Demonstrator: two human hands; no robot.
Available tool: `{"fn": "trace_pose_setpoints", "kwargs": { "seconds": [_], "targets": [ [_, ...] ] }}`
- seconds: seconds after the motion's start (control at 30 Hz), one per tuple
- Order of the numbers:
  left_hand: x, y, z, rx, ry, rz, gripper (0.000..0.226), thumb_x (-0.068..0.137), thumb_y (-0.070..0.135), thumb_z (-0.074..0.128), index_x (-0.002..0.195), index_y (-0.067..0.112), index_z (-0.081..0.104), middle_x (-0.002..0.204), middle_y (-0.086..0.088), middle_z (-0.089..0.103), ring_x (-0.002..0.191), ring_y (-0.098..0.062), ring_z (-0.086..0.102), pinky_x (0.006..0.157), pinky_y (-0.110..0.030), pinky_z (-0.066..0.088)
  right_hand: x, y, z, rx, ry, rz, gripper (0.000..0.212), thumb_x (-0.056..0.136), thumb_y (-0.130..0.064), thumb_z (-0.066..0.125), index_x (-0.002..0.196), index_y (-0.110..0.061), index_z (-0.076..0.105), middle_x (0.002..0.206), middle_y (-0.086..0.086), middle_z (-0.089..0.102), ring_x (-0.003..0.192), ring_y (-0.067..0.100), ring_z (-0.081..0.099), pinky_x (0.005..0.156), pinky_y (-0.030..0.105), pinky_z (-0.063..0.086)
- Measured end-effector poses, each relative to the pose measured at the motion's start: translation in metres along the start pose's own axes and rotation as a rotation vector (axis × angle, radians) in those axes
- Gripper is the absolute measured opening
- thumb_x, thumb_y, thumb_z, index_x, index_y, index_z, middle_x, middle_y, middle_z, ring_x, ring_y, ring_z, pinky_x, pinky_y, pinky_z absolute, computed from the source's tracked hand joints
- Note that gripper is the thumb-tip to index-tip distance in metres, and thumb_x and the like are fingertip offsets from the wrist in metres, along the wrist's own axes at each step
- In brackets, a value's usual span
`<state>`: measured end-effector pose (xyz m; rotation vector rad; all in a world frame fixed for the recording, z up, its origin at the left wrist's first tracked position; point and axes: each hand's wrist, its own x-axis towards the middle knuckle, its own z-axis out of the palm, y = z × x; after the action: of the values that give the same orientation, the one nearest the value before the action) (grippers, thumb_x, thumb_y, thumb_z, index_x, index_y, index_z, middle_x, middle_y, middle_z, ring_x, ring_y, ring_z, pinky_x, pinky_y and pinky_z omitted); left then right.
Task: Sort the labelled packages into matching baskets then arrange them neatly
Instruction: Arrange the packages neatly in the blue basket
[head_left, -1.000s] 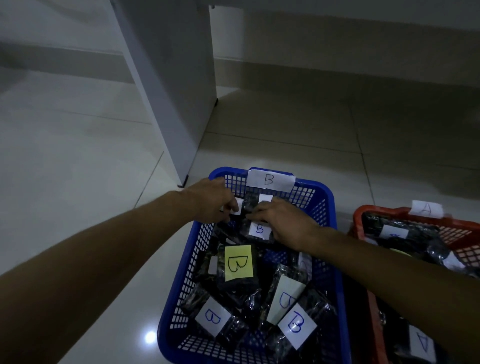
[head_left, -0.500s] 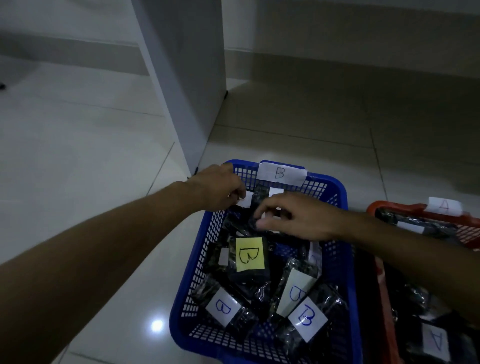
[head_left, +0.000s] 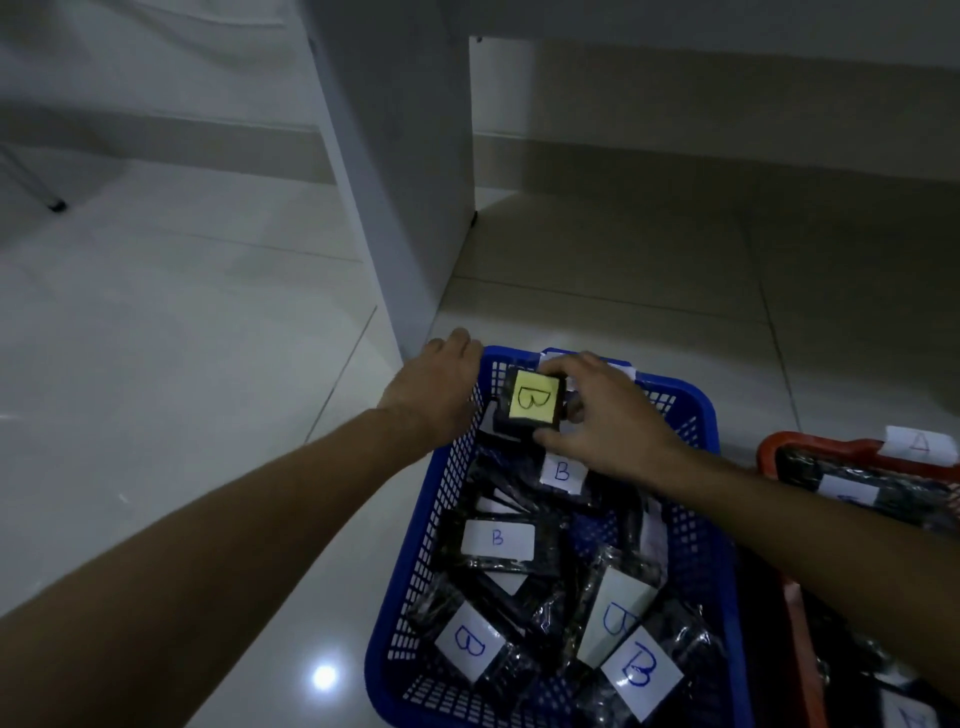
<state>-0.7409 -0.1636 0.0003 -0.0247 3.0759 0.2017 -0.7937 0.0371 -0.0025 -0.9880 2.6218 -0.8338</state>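
A blue basket (head_left: 702, 519) on the floor holds several black packages with white B labels (head_left: 497, 538). My right hand (head_left: 608, 415) grips a black package with a yellow B label (head_left: 531, 402) and holds it at the basket's far left corner. My left hand (head_left: 441, 387) rests on the basket's far left rim, fingers curled over the edge beside that package. A red basket (head_left: 769, 447) at the right edge holds black packages with A labels (head_left: 919, 444).
A white furniture panel (head_left: 395, 182) stands on the tiled floor just beyond the blue basket's far left corner. The red basket touches the blue one on its right. Open tiled floor (head_left: 182, 364) lies to the left and beyond.
The yellow-labelled package was lying in the basket's middle; my right hand has picked it up and carried it to the far left corner. My left hand shifted onto the rim. A white-labelled package beneath is uncovered.
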Motion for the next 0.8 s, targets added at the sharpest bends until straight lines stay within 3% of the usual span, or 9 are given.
{"fn": "trace_pose_setpoints", "kwargs": {
  "seconds": [0.17,0.33,0.43,0.5,0.6,0.7,0.8],
  "targets": [
    [-0.006,-0.008,0.009,-0.285,-0.146,-0.28,0.037,0.094,0.03,0.055,0.123,0.008,0.047,0.12,-0.014,0.06,0.103,-0.028,0.061,0.083,-0.036,0.052,0.023,0.006,0.035,-0.03,0.068,0.057,0.058,0.074,-0.03,0.083,0.123,-0.021,0.053,0.123,0.0,0.056,0.102,0.016,0.057,0.09,0.038,0.051],
    [-0.011,-0.012,0.014,-0.456,-0.162,-0.288,0.031,0.097,0.028,0.053,0.121,0.009,0.051,0.113,-0.013,0.065,0.094,-0.024,0.063,0.075,-0.032,0.054,0.022,0.005,0.053,0.014,0.101,0.002,0.047,0.08,-0.025,0.081,0.12,-0.016,0.059,0.124,-0.003,0.049,0.103,0.017,0.059,0.091,0.038,0.055],
    [-0.013,-0.012,0.012,-0.515,-0.178,-0.3,0.032,0.096,0.029,0.053,0.122,0.01,0.051,0.113,-0.013,0.066,0.089,-0.02,0.062,0.073,-0.03,0.054,0.018,0.004,0.043,-0.007,0.09,-0.009,0.044,0.081,-0.031,0.079,0.117,-0.016,0.058,0.122,-0.005,0.044,0.099,0.015,0.059,0.087,0.034,0.056],
    [-0.016,-0.011,0.01,-0.477,-0.208,-0.301,0.034,0.097,0.03,0.052,0.123,0.009,0.05,0.115,-0.014,0.064,0.093,-0.023,0.063,0.075,-0.032,0.054,0.01,0.002,0.028,-0.043,0.045,-0.008,0.044,0.082,-0.044,0.076,0.114,-0.021,0.057,0.114,-0.007,0.051,0.091,0.011,0.057,0.079,0.031,0.053],
    [-0.032,-0.008,0.011,-0.397,-0.333,-0.297,0.036,0.097,0.031,0.049,0.125,0.008,0.043,0.119,-0.016,0.061,0.099,-0.027,0.063,0.079,-0.035,0.055,-0.013,0.003,0.013,-0.101,-0.178,0.006,0.036,0.082,-0.052,0.071,0.105,-0.026,0.062,0.094,-0.011,0.064,0.08,0.008,0.06,0.074,0.032,0.054],
    [-0.055,-0.002,0.015,-0.278,-0.41,-0.264,0.036,0.099,0.032,0.045,0.122,0.005,0.037,0.116,-0.018,0.059,0.096,-0.03,0.062,0.076,-0.037,0.054,-0.033,0.003,0.019,-0.189,-0.404,0.051,0.045,0.085,-0.055,0.067,0.116,-0.022,0.064,0.099,-0.007,0.069,0.084,0.009,0.063,0.077,0.034,0.056],
    [-0.068,0.0,0.019,-0.166,-0.332,-0.212,0.034,0.099,0.032,0.044,0.118,0.006,0.036,0.113,-0.017,0.06,0.092,-0.03,0.062,0.076,-0.041,0.054,-0.038,-0.007,0.019,-0.174,-0.363,0.031,0.051,0.083,-0.062,0.064,0.117,-0.023,0.062,0.104,-0.008,0.066,0.09,0.01,0.061,0.08,0.035,0.055]
  ]
}}
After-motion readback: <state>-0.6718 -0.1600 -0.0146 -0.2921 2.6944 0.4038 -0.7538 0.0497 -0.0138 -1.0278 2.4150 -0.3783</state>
